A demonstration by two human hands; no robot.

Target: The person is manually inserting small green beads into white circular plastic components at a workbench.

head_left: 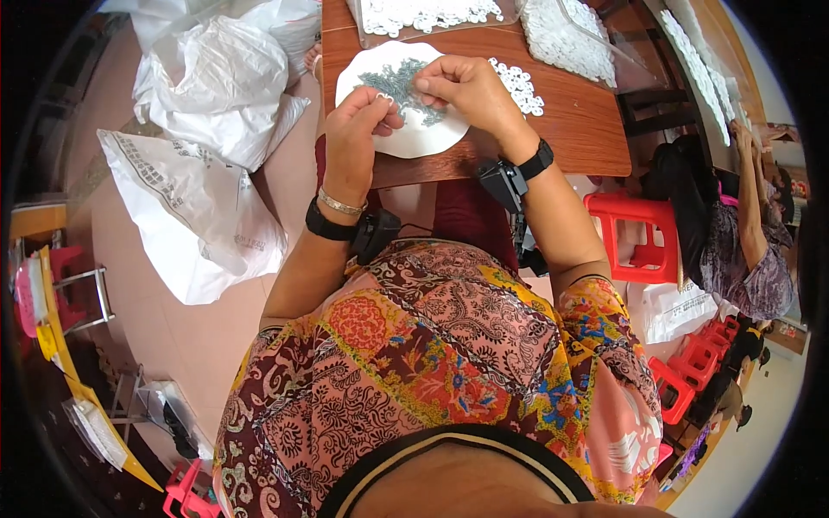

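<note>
My left hand point(354, 138) is closed in a pinch, with a small white plastic piece point(385, 97) at its fingertips. To its right, my right hand point(471, 91) is also pinched together; anything between its fingertips is too small to make out. Both hands are over a white wavy-edged plate point(406, 145) on the wooden table. A heap of small thin grey metal pieces point(393, 79) lies on the plate, partly hidden by my fingers. Beside the plate, behind my right hand, is a loose pile of small white ring-like pieces point(520, 89).
At the table's far side are a clear tray of white pieces point(423, 15) and a bag full of them point(566, 43). White sacks point(211, 86) stand on the floor at left. A red stool point(635, 237) is at right, near another person point(747, 233).
</note>
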